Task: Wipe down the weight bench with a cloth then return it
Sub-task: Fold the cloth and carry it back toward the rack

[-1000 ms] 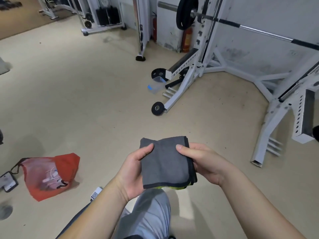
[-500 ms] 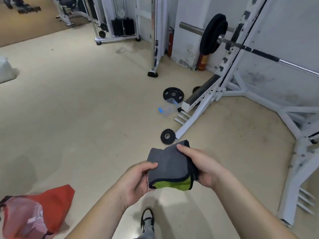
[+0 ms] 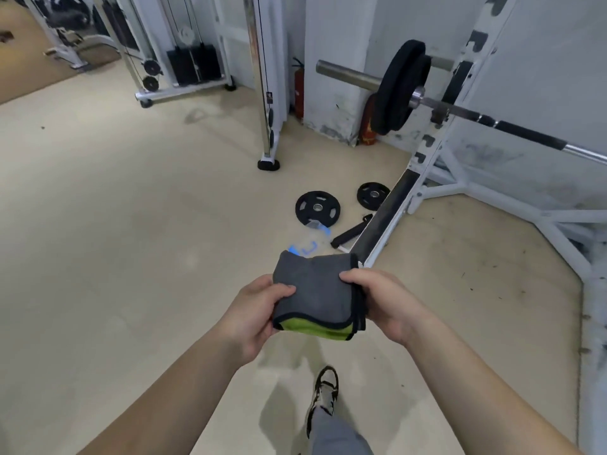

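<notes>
A folded grey cloth (image 3: 318, 290) with a black hem and a lime-green underside is held in front of me over the floor. My left hand (image 3: 256, 313) grips its left edge, thumb on top. My right hand (image 3: 384, 300) grips its right edge, fingers laid over the top. No weight bench pad is in view; a white rack (image 3: 423, 159) with a loaded barbell (image 3: 400, 90) stands ahead on the right.
Two black weight plates (image 3: 317, 208) lie on the beige floor ahead, with a clear plastic box with blue clips (image 3: 308, 244) and a black handle (image 3: 349, 233) beside them. A white post (image 3: 267, 93) and cable machine (image 3: 184, 60) stand behind. My shoe (image 3: 325, 392) steps forward.
The view has lifted and moved forward toward the rack; the red bag on the left has dropped out of sight. The cloth stays in both hands, its green underside now showing.
</notes>
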Tool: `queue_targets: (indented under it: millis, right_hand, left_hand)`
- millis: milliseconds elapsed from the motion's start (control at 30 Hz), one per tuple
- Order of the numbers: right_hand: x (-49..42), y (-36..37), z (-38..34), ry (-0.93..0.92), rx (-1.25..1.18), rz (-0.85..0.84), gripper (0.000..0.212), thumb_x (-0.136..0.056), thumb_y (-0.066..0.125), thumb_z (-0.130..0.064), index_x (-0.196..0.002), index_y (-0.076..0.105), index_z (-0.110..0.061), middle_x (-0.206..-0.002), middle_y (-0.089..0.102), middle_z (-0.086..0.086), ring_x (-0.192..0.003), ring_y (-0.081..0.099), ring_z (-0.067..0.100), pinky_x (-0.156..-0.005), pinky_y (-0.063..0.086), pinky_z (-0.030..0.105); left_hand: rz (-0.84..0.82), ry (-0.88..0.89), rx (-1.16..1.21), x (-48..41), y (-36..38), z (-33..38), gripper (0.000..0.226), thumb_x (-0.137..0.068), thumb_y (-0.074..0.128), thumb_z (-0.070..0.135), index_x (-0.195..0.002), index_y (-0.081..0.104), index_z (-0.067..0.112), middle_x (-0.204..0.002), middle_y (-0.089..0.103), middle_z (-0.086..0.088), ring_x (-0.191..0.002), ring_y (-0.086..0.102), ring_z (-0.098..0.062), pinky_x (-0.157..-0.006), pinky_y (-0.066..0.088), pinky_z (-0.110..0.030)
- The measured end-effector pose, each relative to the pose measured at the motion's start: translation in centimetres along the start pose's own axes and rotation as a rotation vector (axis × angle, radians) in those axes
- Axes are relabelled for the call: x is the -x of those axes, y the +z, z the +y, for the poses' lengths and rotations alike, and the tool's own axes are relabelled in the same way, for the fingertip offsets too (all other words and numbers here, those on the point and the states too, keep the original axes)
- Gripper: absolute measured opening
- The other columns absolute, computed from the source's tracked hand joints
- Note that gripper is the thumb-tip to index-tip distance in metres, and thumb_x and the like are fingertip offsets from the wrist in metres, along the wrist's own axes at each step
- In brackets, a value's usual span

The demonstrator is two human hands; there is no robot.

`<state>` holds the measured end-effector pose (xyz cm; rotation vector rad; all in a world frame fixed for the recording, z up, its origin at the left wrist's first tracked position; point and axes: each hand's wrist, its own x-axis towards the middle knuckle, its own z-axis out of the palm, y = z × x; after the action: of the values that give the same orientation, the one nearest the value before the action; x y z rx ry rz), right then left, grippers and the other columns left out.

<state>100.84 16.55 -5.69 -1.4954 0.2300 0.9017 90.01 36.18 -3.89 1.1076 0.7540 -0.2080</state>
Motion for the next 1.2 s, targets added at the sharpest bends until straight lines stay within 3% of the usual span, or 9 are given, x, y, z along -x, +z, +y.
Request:
queue_targets:
  millis: [67,133,333,400,533,600,800,967,1200]
  right_hand:
    - [-4.0,0.2,-3.2,-0.009,0.033,0.008,0.027,-0.087,0.074,-0.026,-0.109,0.077,-0.011,-0.112,0.079,0.011,-0.102,0.075,0.027,-0.088,0.054,0.040]
    - [-7.6,0.9,-6.1,0.000,0.072,0.018,0.021,-0.090,0.069,-0.028,-0.104,0.078,-0.015,-0.110,0.079,0.010,-0.095,0.072,0.024,-0.084,0.054,0.039]
    - [-17.3,2.5,-13.8,0.104,0.006,-0.036,0.025,-0.096,0.061,-0.021,-0.115,0.073,-0.012,-0.107,0.077,0.010,-0.095,0.069,0.025,-0.069,0.059,0.035]
    - [-20.8,2.9,-15.4,0.101,-0.010,-0.015,0.020,-0.095,0.060,-0.017,-0.111,0.073,-0.013,-0.099,0.075,0.007,-0.090,0.068,0.023,-0.069,0.059,0.036]
    - [-28.2,4.4,-16.7,0.097,-0.141,0.053,0.031,-0.091,0.062,-0.012,-0.121,0.068,-0.019,-0.125,0.071,0.016,-0.109,0.068,0.030,-0.081,0.062,0.042]
    - [-32.0,5.4,-16.9,0.070,-0.221,0.063,0.041,-0.089,0.063,-0.010,-0.127,0.067,-0.026,-0.129,0.071,0.013,-0.116,0.067,0.031,-0.091,0.060,0.046]
    - [-42.4,9.1,-17.3,0.077,-0.365,0.278,0.039,-0.091,0.061,-0.006,-0.127,0.071,-0.019,-0.122,0.076,0.008,-0.118,0.068,0.030,-0.088,0.058,0.041]
    - [-50.8,9.6,-12.9,0.173,-0.400,0.427,0.022,-0.092,0.066,-0.004,-0.109,0.079,-0.005,-0.112,0.079,0.016,-0.114,0.071,0.037,-0.094,0.057,0.046]
    - [-67.7,7.9,3.3,0.263,-0.526,0.573,0.023,-0.092,0.066,-0.004,-0.112,0.077,-0.003,-0.107,0.080,0.016,-0.107,0.074,0.035,-0.099,0.058,0.050]
  left_hand:
    - [0.016,-0.005,-0.027,-4.0,0.2,2.6,0.023,-0.096,0.060,0.008,-0.118,0.064,0.006,-0.102,0.078,-0.012,-0.083,0.074,-0.023,-0.075,0.060,-0.038]
    - [0.019,-0.002,-0.067,-7.6,0.1,5.1,0.024,-0.098,0.061,0.013,-0.121,0.064,0.010,-0.106,0.078,-0.011,-0.089,0.075,-0.024,-0.074,0.060,-0.037]
    - [0.010,-0.031,-0.117,-17.6,-1.0,13.3,0.022,-0.100,0.061,0.018,-0.120,0.067,0.024,-0.109,0.078,-0.004,-0.104,0.074,-0.026,-0.087,0.062,-0.048]
    - [-0.004,-0.044,-0.166,-21.6,-1.6,16.1,0.023,-0.098,0.062,0.014,-0.119,0.067,0.022,-0.108,0.078,-0.005,-0.104,0.073,-0.026,-0.086,0.063,-0.046]
    - [-0.124,-0.068,-0.338,-30.8,-3.4,21.5,0.028,-0.094,0.062,0.007,-0.118,0.067,0.022,-0.110,0.076,-0.006,-0.102,0.072,-0.024,-0.082,0.063,-0.039]
    - [-0.195,-0.082,-0.427,-35.8,-4.4,24.1,0.031,-0.093,0.061,0.005,-0.119,0.067,0.022,-0.112,0.075,-0.007,-0.103,0.071,-0.025,-0.082,0.063,-0.039]
    - [-0.335,-0.131,-0.684,-49.1,-8.0,30.2,0.040,-0.075,0.069,0.004,-0.113,0.071,0.018,-0.105,0.075,-0.019,-0.097,0.073,-0.036,-0.095,0.057,-0.053]
    - [-0.270,-0.214,-0.744,-59.4,-9.9,26.9,0.031,-0.078,0.077,0.000,-0.107,0.067,0.005,-0.096,0.078,-0.015,-0.089,0.077,-0.032,-0.081,0.064,-0.043]
    - [-0.223,-0.329,-0.801,-76.8,-12.8,11.7,0.026,-0.077,0.076,0.001,-0.099,0.063,0.005,-0.088,0.077,-0.018,-0.073,0.076,-0.030,-0.072,0.065,-0.045]
